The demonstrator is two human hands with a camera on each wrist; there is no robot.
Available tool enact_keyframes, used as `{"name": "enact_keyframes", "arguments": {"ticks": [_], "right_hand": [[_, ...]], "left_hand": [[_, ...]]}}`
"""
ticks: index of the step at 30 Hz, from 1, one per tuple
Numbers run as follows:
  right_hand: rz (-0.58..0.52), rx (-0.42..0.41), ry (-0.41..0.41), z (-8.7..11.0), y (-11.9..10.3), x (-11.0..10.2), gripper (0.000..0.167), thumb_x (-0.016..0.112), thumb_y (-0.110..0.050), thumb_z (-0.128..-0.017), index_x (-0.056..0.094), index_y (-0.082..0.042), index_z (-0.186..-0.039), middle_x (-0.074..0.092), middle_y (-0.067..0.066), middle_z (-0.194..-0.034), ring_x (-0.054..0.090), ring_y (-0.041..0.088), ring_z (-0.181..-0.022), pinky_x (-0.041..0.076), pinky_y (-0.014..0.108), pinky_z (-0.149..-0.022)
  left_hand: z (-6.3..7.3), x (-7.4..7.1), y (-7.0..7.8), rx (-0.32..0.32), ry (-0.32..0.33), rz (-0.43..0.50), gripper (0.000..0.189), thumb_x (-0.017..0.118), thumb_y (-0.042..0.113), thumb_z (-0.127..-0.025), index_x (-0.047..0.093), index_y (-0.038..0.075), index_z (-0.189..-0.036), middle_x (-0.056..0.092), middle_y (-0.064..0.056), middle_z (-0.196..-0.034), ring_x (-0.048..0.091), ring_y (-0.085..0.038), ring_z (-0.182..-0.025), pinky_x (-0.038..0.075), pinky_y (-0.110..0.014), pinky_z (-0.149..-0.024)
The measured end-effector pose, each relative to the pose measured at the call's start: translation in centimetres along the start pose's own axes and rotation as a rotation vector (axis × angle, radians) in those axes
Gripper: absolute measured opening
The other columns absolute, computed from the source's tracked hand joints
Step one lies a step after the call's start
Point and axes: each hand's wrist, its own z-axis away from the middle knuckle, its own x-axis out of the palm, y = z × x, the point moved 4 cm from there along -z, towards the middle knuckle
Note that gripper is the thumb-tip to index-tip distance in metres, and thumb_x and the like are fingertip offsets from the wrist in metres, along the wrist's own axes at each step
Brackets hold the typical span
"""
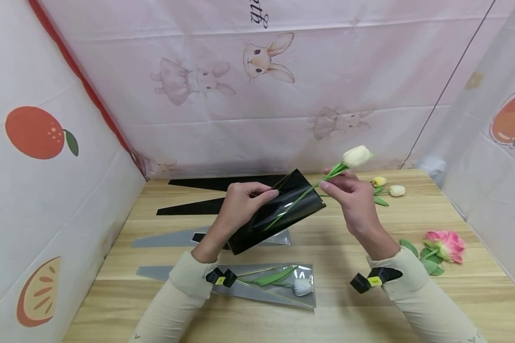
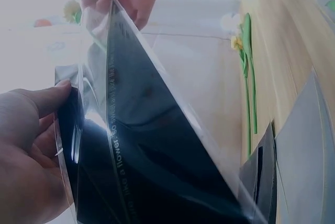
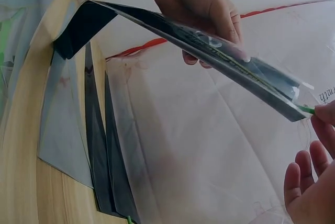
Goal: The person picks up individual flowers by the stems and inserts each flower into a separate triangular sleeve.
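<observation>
My left hand (image 1: 242, 202) grips a black flower sleeve (image 1: 251, 234) by its upper edge, thumb on the outside. The sleeve has a clear plastic front and is held tilted above the table. In the right wrist view its narrow end bends downward. At the sleeve's wide end, my right hand (image 1: 356, 202) pinches the green stem of a white tulip (image 1: 357, 156) just below the bloom. The stem's lower part lies inside the sleeve, visible through the clear front; the bloom is outside. Printed lettering runs along the sleeve in the left wrist view.
On the wooden table (image 1: 334, 324), a grey sleeve (image 1: 283, 299) holds a white tulip (image 1: 302, 287). Another grey sleeve (image 1: 163, 239) and black sleeves (image 1: 189, 207) lie behind it. A pink flower (image 1: 448, 245), a yellow tulip (image 1: 379, 181) and a pale tulip (image 1: 397, 190) lie at right.
</observation>
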Motion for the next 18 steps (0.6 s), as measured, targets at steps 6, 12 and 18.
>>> {"name": "enact_keyframes", "arguments": {"ticks": [6,12,18], "right_hand": [[-0.014,0.002,-0.042,-0.18,0.4,0.25,0.02,0.075,0.006,-0.09,0.082,-0.013,-0.085,0.07,-0.004,-0.117,0.06,0.017,-0.117,0.055,0.018,-0.088],[0.015,0.004,-0.106,-0.18,0.59,0.47,0.019,0.075,0.006,-0.09,0.083,-0.012,-0.088,0.069,-0.006,-0.122,0.061,0.011,-0.119,0.055,0.018,-0.09],[0.068,0.006,-0.182,-0.31,0.61,0.62,0.012,0.075,0.003,-0.091,0.081,-0.008,-0.091,0.067,-0.007,-0.13,0.063,0.013,-0.121,0.055,0.019,-0.092]], "left_hand": [[0.0,-0.03,0.25,0.006,-0.003,0.025,0.014,0.08,0.027,-0.093,0.084,0.015,-0.097,0.081,0.0,-0.089,0.069,-0.008,-0.071,0.055,-0.023,-0.064],[0.04,0.0,0.52,0.022,-0.005,0.024,0.013,0.079,0.026,-0.094,0.084,0.014,-0.096,0.08,0.0,-0.088,0.066,-0.009,-0.069,0.053,-0.023,-0.062],[0.0,-0.16,0.91,0.024,-0.004,0.009,0.013,0.08,0.025,-0.093,0.084,0.013,-0.096,0.08,0.0,-0.086,0.063,-0.009,-0.067,0.05,-0.022,-0.06]]}}
